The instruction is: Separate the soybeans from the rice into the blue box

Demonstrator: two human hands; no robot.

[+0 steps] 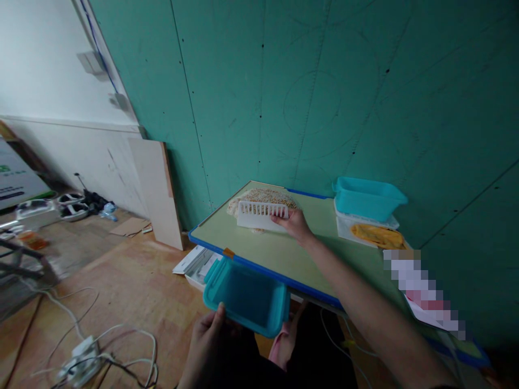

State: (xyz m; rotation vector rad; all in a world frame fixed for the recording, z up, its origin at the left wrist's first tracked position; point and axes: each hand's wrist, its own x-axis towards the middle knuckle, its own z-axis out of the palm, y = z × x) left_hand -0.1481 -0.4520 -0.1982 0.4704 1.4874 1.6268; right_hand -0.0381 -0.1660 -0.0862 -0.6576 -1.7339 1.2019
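My right hand [297,224] is gripping the white slotted strip [259,220], which is standing against the grainy heap [267,196] on the tabletop [275,253]. By the tabletop's near edge, my left hand [207,336] is pinching the blue lid [248,298] (by one corner only), so it could be tipping; a heavy push could be scattering the heap.

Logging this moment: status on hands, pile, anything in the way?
Left hand grips turquoise lid by near edge. Right hand holds white slotted piece in front of grainy pile. Turquoise tub right of pile, not blocking.
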